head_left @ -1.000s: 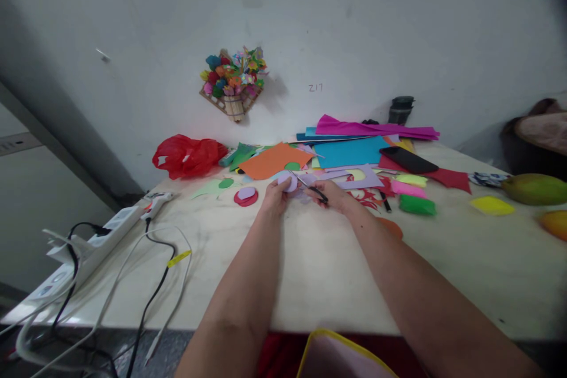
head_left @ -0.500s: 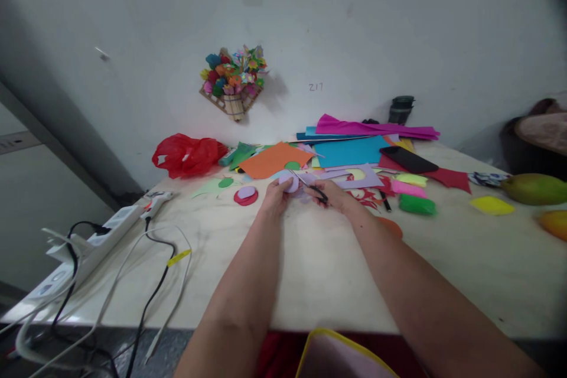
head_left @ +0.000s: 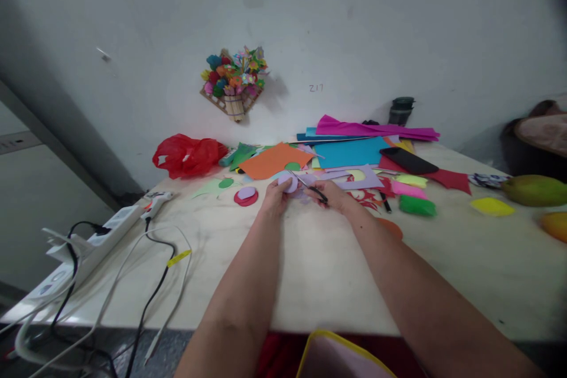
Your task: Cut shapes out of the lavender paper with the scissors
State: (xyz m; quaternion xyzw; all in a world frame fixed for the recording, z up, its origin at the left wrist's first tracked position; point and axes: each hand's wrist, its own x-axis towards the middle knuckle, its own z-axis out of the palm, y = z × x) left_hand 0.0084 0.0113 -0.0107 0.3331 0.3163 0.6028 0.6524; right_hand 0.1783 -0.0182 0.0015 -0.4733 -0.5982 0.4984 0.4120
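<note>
In the head view, the left hand [head_left: 275, 195] pinches a round, pale-lilac paper piece [head_left: 290, 182] just in front of the flat orange paper sheet [head_left: 275, 161]; the right hand [head_left: 333, 194] curls around black-handled metal scissors [head_left: 317, 192]. Almost nothing has shifted this past second, suggesting slow, careful trimming.

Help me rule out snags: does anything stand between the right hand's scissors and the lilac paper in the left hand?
Nothing visible does. The left hand holds the lilac paper, and the scissors in the right hand reach to its edge; whether they touch it is too small to tell.
</note>
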